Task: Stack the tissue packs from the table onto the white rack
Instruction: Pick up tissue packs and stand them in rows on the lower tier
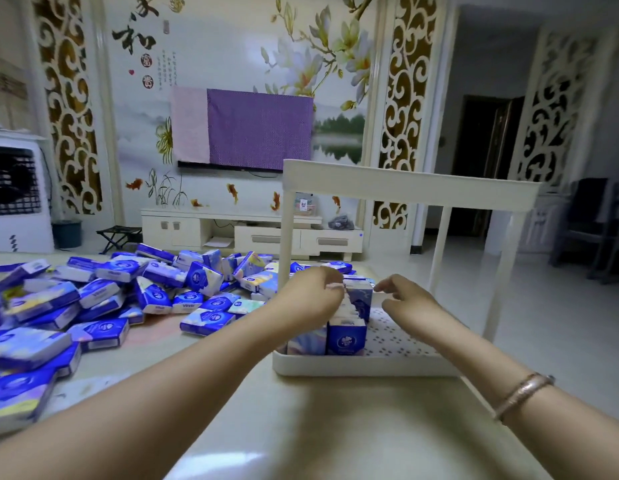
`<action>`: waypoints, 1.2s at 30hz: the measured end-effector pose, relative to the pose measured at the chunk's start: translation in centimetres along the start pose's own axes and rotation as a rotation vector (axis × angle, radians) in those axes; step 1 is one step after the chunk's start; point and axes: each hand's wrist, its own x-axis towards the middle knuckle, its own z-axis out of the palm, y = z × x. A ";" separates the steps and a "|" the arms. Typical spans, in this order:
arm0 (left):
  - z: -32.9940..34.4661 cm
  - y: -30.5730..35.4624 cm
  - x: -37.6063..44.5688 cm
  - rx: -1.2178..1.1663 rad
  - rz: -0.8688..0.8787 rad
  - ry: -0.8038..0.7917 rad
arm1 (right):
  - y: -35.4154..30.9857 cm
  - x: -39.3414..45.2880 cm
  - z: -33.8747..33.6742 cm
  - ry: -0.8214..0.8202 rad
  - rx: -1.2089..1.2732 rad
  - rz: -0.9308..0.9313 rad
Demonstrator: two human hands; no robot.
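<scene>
Upright pack: a blue and white tissue pack (359,296) stands on end at the far end of a row in the white rack, between the two hands and higher than the packs nearer the person.
Left hand: the left hand (310,299) reaches in from the left with the forearm stretched across the desk; its fingers are curled against the left side of the upright pack near its top and grip it.
Right hand: the right hand (406,301) comes from the right, wrist low over the tray; its fingertips (380,286) reach toward the pack's top right corner, loosely bent and holding nothing. Whether they touch the pack cannot be told.
Bracelet: a pinkish bracelet (521,393) sits on the right forearm, well behind the hand.
White rack: the white rack (410,187) stands on the desk, its top shelf above both hands on thin posts; its lower tray (356,368) lies under them.
Tray contents: a row of packs (344,336) stands on end along the tray's left side, below the left hand; the perforated floor under the right hand is bare.
Loose pile: many tissue packs (104,299) lie jumbled on the desk (318,427) left of the left hand, some flat, some tilted on each other.
Room beyond: a TV cabinet (252,230) stands past the hands, with a purple cloth (259,129) on the wall above it.
</scene>
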 end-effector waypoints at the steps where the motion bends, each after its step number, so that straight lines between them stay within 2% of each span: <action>1: -0.7 -0.3 -0.9 0.000 0.016 0.017 | -0.7 -0.9 -0.2 0.014 0.003 -0.060; 5: -3.9 -2.6 -4.0 -0.101 0.010 0.099 | -4.3 -4.1 0.0 0.049 0.010 -0.271; 10: -8.2 -8.7 -6.7 -0.106 -0.155 0.209 | -9.8 -6.0 3.1 -0.034 0.118 -0.433; 15: -12.1 -15.7 -8.9 0.131 -0.343 0.286 | -13.9 -4.3 8.9 -0.170 0.224 -0.438; 19: -14.7 -21.2 -10.1 0.288 -0.493 0.342 | -15.4 -2.2 14.3 -0.219 0.181 -0.412; 24: -16.8 -25.3 -11.0 0.256 -0.600 0.529 | -16.6 -0.2 20.7 -0.246 0.138 -0.443; 32: -17.5 -26.2 -13.5 0.306 -0.608 0.359 | -20.3 2.2 28.5 -0.434 0.059 -0.628; 34: -17.1 -26.1 -13.6 0.346 -0.607 0.300 | -21.1 2.6 29.9 -0.495 -0.056 -0.653; 36: -17.0 -26.3 -13.5 0.365 -0.600 0.276 | -21.4 2.6 30.8 -0.483 -0.179 -0.671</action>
